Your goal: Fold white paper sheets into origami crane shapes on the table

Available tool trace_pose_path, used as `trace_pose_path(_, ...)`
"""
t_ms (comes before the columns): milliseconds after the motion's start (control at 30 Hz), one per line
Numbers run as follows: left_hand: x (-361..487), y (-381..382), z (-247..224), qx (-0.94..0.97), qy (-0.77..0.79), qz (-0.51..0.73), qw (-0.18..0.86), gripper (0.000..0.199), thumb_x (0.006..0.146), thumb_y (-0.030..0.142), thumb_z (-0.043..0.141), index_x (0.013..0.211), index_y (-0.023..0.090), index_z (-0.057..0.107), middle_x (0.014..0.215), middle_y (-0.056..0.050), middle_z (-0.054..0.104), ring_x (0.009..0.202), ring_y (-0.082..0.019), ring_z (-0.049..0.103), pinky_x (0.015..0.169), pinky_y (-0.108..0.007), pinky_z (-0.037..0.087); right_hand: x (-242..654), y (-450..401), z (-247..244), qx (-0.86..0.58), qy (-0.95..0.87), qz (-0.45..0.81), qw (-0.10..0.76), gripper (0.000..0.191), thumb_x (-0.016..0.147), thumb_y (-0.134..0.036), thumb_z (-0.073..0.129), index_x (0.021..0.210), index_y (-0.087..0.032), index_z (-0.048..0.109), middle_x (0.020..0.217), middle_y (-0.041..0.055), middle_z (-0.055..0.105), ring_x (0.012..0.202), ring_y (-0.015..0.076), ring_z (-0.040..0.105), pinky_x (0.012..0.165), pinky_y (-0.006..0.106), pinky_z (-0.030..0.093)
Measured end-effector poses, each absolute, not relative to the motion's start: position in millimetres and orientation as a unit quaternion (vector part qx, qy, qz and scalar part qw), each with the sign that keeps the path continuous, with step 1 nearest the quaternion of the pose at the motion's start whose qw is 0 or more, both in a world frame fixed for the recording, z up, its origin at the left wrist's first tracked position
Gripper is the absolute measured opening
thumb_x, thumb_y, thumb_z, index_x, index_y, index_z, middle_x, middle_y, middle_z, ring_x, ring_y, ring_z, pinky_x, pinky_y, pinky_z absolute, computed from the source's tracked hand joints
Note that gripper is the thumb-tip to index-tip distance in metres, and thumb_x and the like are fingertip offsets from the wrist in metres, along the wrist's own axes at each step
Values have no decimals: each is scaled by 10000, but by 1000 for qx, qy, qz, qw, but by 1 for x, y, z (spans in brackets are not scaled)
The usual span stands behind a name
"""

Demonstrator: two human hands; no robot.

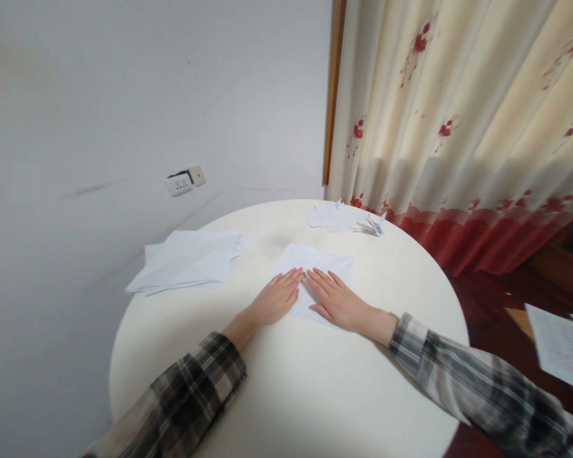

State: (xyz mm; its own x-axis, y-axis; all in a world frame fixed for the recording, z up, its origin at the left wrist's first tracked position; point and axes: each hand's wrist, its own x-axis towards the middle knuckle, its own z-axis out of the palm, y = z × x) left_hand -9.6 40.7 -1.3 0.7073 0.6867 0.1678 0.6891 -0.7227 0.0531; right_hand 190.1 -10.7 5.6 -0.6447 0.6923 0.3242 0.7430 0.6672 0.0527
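A roughly square sheet of white paper (332, 259) lies flat near the middle of the round white table (286, 394). My left hand (277, 296) rests palm down on the sheet's left part, fingers stretched out. From the right, my right hand (332, 298) lies flat on the same sheet, its fingers extended too. The fingertips of both hands come close together over the paper's middle. Parts of the sheet are hidden under my hands. Neither hand grips anything.
A loose stack of white paper (186, 261) overhangs the table's left edge. Several paper pieces (332, 217) and a folded paper (373, 225) lie at the far edge. A wall with a socket (179, 184) stands left, a patterned curtain (458, 114) right. Written sheets (561, 346) lie lower right.
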Motion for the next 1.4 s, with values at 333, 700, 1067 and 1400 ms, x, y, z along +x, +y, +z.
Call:
trace_pose_path(333,-4,38,-8,-911,-388,-130,47,452,893,247,233,1295,92,369,1378,-123,373,1288,-175,309,1041,-351,284,188,-15,5,-375,-920,-11,116,720,874,-538,263,1400,-76,96,1453,174,149,1352,239,92,1071,447,205)
trace_pose_path(700,-5,47,-17,-879,-447,-151,69,504,911,356,227,1292,57,368,1376,-161,360,1295,-227,289,1047,-376,285,189,-13,7,-411,-904,45,108,759,856,-587,233,1390,-54,151,1441,187,175,1348,228,120,1088,409,187)
trace_pose_path(1067,-36,71,-13,-842,-520,-120,85,520,903,362,237,1290,42,372,1377,-179,347,1289,-267,294,1023,-431,295,190,-12,7,-410,-904,58,104,784,846,-603,238,1391,-48,146,1439,193,184,1348,233,121,1090,405,173)
trace_pose_path(1400,-27,61,-2,-916,-387,-105,21,441,918,314,219,1301,163,378,1387,-75,371,1288,-141,303,1056,-320,254,190,-13,12,-409,-905,68,95,752,851,-597,237,1384,-67,204,1444,172,172,1347,233,125,1091,407,163)
